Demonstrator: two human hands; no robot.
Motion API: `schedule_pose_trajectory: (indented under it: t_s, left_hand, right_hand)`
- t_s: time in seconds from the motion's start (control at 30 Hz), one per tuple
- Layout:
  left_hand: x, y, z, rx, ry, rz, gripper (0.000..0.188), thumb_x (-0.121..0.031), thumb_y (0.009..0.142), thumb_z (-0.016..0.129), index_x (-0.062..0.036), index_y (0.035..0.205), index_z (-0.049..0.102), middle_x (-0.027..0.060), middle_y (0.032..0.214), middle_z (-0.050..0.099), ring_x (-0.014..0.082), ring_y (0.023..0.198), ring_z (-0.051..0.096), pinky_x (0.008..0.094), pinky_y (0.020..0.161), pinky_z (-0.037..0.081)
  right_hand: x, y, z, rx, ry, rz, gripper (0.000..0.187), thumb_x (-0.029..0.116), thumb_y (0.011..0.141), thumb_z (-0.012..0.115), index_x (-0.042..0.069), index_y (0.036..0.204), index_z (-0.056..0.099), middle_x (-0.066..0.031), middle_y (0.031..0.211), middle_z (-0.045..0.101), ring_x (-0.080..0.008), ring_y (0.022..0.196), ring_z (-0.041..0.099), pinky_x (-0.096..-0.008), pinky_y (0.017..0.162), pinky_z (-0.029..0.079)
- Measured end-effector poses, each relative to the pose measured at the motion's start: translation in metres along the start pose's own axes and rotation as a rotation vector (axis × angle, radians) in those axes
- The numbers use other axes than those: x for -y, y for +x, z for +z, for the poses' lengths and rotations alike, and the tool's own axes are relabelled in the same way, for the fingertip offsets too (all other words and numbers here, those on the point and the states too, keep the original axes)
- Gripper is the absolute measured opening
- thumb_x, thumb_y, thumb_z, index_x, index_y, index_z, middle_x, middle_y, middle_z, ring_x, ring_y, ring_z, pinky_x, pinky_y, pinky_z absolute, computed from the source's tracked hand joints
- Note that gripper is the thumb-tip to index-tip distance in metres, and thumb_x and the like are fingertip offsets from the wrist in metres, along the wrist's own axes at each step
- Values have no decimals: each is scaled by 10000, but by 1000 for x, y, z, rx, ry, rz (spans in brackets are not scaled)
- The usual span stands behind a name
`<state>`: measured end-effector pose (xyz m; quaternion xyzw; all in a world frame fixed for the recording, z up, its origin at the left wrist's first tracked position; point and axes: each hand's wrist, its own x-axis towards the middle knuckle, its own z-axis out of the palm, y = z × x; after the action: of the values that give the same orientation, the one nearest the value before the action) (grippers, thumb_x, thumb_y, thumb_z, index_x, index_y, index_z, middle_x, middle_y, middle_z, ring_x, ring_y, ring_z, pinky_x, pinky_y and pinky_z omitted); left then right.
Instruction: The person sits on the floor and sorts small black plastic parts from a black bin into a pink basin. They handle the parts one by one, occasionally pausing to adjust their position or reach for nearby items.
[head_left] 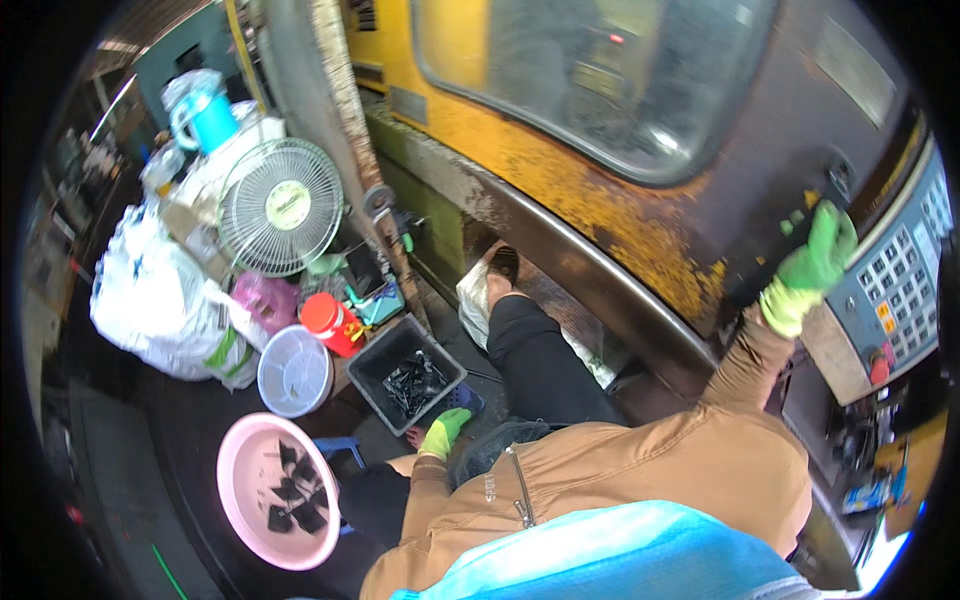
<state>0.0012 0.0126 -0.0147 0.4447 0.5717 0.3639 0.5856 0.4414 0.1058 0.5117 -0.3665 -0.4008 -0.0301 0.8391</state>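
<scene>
My right hand (812, 262), in a green glove, reaches up and grips the edge of the worn yellow machine door (560, 170), next to a grey keypad panel (900, 280). My left hand (443, 432), also gloved in green, hangs low beside my knee, close to the near corner of a dark square bin (372, 362) holding black plastic parts. Its fingers are curled; nothing shows in them. A pink basin (240, 500) with several black parts sits on the floor to the left.
A small desk fan (282, 207), a red container (331, 322), a lidded clear bucket (294, 371), a pink bag and a big white sack (160, 300) crowd the left. A blue jug (207, 115) stands behind. My leg stretches toward the machine base.
</scene>
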Motion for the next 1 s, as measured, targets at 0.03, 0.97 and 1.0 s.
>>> schedule_pose_trajectory:
  t_s: [0.03,0.97,1.0]
  left_hand:
    - [7,1,-4,14,124,97,463,-135,740,769,-75,1184,655,94,1107,654,271,997,601,348,855,483]
    - [-144,-84,-54,-614,-998,7,352,-392,952,634,-165,697,546,-28,573,486,155,498,480,306,492,423]
    - [-152,-86,-51,-686,-980,29,383,-405,955,626,-187,662,509,-48,529,425,143,461,418,292,466,378]
  right_hand:
    - [-1,-5,10,50,0,31,333,172,939,640,-27,1187,539,-92,992,636,-164,713,631,-283,605,533]
    - [-111,23,332,1720,-53,218,468,419,894,659,26,1146,619,-69,844,661,-155,725,619,-294,641,494]
    - [-115,48,330,1738,46,165,490,434,894,653,36,1181,634,-65,883,671,-175,754,620,-314,685,505]
